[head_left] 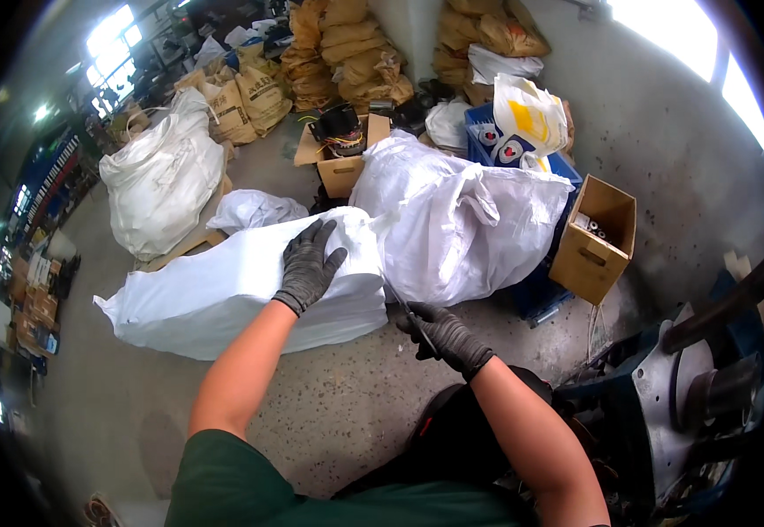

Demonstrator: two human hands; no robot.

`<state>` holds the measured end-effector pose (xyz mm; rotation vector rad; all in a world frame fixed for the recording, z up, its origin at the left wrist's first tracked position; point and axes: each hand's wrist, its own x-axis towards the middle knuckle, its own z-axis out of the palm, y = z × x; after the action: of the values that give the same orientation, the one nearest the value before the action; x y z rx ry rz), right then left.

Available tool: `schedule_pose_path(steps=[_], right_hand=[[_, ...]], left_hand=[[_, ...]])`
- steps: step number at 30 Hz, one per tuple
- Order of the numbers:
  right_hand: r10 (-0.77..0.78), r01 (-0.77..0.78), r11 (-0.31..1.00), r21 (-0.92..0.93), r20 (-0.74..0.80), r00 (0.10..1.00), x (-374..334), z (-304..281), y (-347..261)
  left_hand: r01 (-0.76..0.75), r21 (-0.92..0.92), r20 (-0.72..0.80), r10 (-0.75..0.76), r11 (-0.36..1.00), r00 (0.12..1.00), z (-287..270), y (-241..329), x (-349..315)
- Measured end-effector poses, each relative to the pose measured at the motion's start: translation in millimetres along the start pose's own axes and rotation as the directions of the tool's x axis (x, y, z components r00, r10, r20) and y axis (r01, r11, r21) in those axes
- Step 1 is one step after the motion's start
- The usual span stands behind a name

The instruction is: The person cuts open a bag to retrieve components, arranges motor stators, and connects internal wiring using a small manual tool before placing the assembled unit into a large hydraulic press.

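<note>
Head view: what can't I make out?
All in the head view:
- Thin tool: its grip is mostly covered by the gloved right hand; exact type unclear.
- Long white sack: contents hidden by its opaque cloth.
- Left hand: palm faces the sack, out of sight.
- Machine: cut off by the dark right rim.
- Far-left stacked boxes: too small and blurred.

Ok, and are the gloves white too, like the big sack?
No, the left hand and the right hand both wear dark grey gloves.
</note>
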<state>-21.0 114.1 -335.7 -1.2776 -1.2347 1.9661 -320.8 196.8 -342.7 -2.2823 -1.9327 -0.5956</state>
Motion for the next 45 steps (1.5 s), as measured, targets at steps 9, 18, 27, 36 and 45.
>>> schedule_pose_path(steps=[9,18,27,36,45], right_hand=[[0.002,-0.009,0.946,-0.323,-0.020,1.000,8,-6,-14],[-0.057,0.036,0.842,-0.538,-0.022,0.998,2,-8,-25],[-0.131,0.118,0.813,-0.570,0.019,0.991,2,-16,-23],[0.006,0.039,0.856,-0.516,0.084,0.996,13,-26,-18],[-0.145,0.174,0.904,-0.390,0.103,0.984,29,-25,5]], left_hand=[[0.011,-0.036,0.035,-0.010,0.999,0.999,2,2,5],[-0.032,-0.194,-0.179,-0.004,0.980,0.984,20,-4,11],[-0.064,-0.227,-0.236,0.009,0.972,0.972,24,-3,13],[-0.086,-0.274,-0.296,0.001,0.958,0.955,26,-5,13],[-0.108,-0.285,-0.326,0.010,0.952,0.945,26,-6,11]])
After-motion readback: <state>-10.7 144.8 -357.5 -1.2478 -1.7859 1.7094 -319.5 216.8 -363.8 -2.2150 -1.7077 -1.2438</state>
